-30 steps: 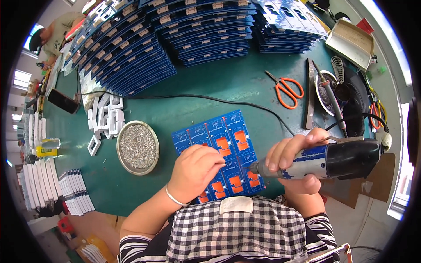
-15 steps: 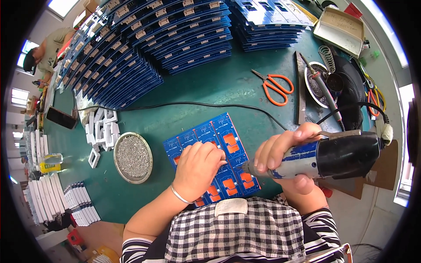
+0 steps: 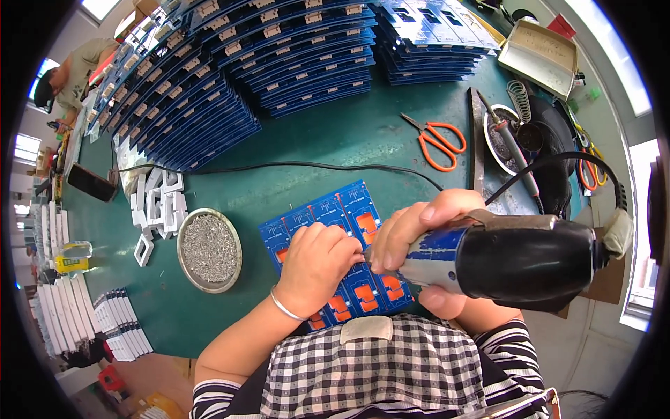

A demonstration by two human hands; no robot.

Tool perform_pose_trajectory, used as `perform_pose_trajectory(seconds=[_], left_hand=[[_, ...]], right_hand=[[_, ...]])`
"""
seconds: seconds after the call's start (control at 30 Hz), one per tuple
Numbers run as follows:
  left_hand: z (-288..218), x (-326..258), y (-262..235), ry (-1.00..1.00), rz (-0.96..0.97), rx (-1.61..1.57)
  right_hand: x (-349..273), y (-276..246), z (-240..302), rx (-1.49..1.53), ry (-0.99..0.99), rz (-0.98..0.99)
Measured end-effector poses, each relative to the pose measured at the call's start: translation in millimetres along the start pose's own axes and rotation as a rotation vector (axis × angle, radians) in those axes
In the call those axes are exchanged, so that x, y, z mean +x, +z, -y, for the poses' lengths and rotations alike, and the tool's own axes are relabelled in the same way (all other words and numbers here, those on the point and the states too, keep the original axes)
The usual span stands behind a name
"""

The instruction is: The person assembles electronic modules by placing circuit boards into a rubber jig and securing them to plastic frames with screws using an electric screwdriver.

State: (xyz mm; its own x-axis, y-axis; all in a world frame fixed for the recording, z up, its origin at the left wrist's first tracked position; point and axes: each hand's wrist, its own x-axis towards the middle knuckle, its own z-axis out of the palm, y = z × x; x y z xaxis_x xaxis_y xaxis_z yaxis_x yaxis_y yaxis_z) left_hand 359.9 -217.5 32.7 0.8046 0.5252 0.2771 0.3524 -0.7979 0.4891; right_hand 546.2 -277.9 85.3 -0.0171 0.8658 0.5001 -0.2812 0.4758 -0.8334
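Head view: left hand (image 3: 315, 265) is curling fingertips down, pressing on a blue circuit panel (image 3: 335, 241) lying on the green bench (image 3: 335, 140) right in front of the person. Right hand (image 3: 419, 234) is gripping a corded power screwdriver (image 3: 516, 258), tip hidden betw. both hands. Risk: bit is working v. close to left fingertips; a slip could nick them or gouge the panel. Dish of screws (image 3: 209, 249) is sitting just left of left hand; orange scissors (image 3: 436, 140) beyond right hand.
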Motion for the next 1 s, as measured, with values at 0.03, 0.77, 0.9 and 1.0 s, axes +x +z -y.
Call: perform_pose_trajectory(seconds=[0.03,0.77,0.9,1.0], left_hand=[[0.4,-0.7,0.0,-0.003,-0.005,0.0],[15.1,-11.5,-20.6,-0.06,-0.134,-0.198],[4.0,-8.8,-18.2,-0.054,-0.003,-0.215],[-5.8,-5.0,-13.2,-0.034,0.065,-0.028]], right_hand=[[0.0,1.8,-0.4,-0.005,0.023,-0.017],[10.4,14.1,-35.8,-0.31,-0.015,-0.017],[-7.3,-4.8,-32.0,-0.253,0.063,0.023],[8.0,2.1,6.1,-0.1,0.1,-0.055]])
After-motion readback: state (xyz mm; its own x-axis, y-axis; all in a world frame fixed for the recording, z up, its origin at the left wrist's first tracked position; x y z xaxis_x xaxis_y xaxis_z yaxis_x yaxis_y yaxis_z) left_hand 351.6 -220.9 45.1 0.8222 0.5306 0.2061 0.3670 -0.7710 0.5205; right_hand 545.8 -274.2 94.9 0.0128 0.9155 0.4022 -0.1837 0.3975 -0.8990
